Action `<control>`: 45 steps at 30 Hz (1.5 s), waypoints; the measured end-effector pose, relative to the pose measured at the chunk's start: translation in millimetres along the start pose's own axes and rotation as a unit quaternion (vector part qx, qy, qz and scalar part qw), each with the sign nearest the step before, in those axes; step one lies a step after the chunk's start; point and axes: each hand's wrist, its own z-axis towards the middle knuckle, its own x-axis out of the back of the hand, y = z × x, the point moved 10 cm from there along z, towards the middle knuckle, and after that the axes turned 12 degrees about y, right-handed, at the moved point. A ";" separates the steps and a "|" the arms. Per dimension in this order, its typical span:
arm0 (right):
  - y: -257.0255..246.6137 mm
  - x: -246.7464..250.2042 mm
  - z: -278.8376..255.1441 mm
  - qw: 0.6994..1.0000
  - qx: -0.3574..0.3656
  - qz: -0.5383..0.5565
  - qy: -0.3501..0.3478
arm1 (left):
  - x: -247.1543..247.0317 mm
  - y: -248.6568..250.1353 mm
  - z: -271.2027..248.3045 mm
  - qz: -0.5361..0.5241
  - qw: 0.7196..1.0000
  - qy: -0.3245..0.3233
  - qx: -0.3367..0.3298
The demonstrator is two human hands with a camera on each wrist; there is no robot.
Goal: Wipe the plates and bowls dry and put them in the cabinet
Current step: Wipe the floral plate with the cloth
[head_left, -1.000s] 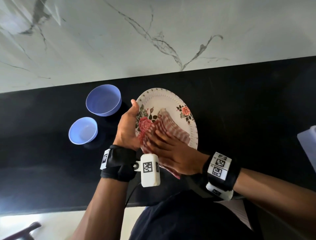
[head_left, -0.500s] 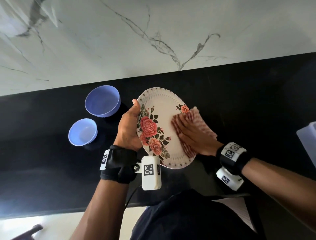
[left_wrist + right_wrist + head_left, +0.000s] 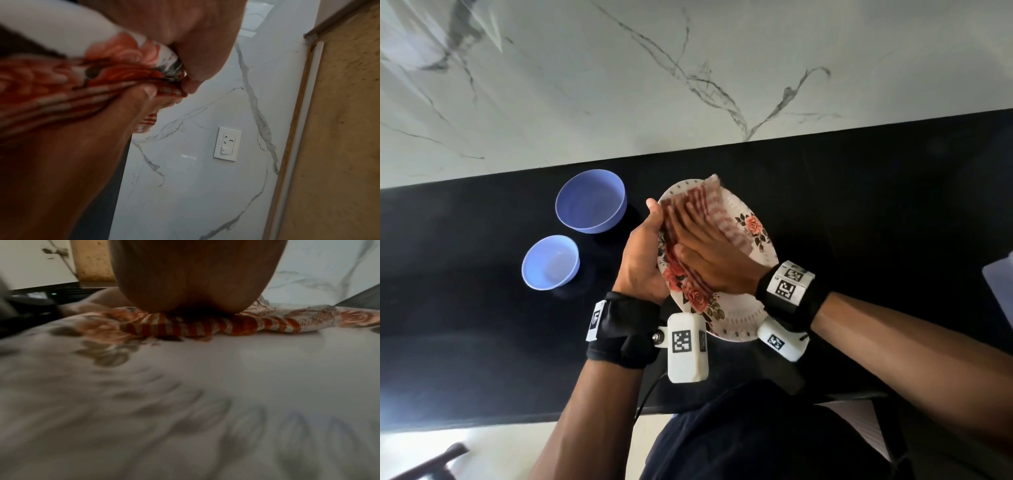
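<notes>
A white plate with red roses (image 3: 743,318) is tilted above the black counter (image 3: 876,212). My left hand (image 3: 642,260) grips its left rim, thumb up along the edge. My right hand (image 3: 705,250) lies flat on the plate's face with straight fingers, pressing a red-and-white checked cloth (image 3: 726,219) against the upper part. In the right wrist view the cloth (image 3: 205,326) bunches under my palm on the plate (image 3: 205,394). The left wrist view shows the plate's rose (image 3: 123,47) and the cloth (image 3: 61,97), blurred. Two blue bowls stand on the counter to the left, a larger one (image 3: 591,202) and a smaller one (image 3: 550,262).
A marble wall (image 3: 688,68) rises behind the counter. It carries a white socket (image 3: 227,144), with a wooden cabinet panel (image 3: 339,129) beside it. A pale container edge (image 3: 1000,281) shows at the far right of the counter.
My right hand has swept the cloth from the plate's right side to its upper left, close to my left thumb. The left hand keeps its grip on the rim.
</notes>
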 end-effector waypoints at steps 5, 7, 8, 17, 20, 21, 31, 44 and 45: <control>-39.9 8.7 -30.9 0.995 0.052 0.067 -0.047 | -1.1 -2.4 -6.8 -0.030 0.999 -0.014 0.016; -50.7 15.4 -45.4 0.990 0.073 0.095 -0.075 | 4.5 -5.0 -5.5 -0.040 0.999 0.002 0.024; -51.5 15.1 -54.4 0.987 0.072 0.104 -0.098 | 6.8 -6.6 -3.7 -0.045 0.998 0.006 0.030; -23.2 30.0 -128.6 0.990 0.093 0.074 -0.082 | 6.1 -10.5 -3.3 -0.074 0.994 0.024 0.081; -13.4 50.9 -134.4 0.994 0.088 0.051 0.035 | 8.6 -11.2 -6.3 -0.082 0.992 0.064 0.073; -11.9 58.4 -135.0 0.992 0.086 0.048 0.075 | 8.6 -11.0 -10.1 -0.082 0.991 0.076 0.068; 17.6 166.1 -103.7 0.957 0.028 -0.013 0.288 | 14.8 63.2 -37.5 0.250 0.904 0.190 -0.290; 35.8 215.7 -14.5 0.973 0.026 -0.030 0.227 | -95.8 53.6 -76.4 0.505 0.691 -0.022 -0.516; 30.9 213.1 -12.8 0.969 0.037 -0.046 0.241 | -93.4 54.6 -77.2 0.497 0.690 -0.013 -0.526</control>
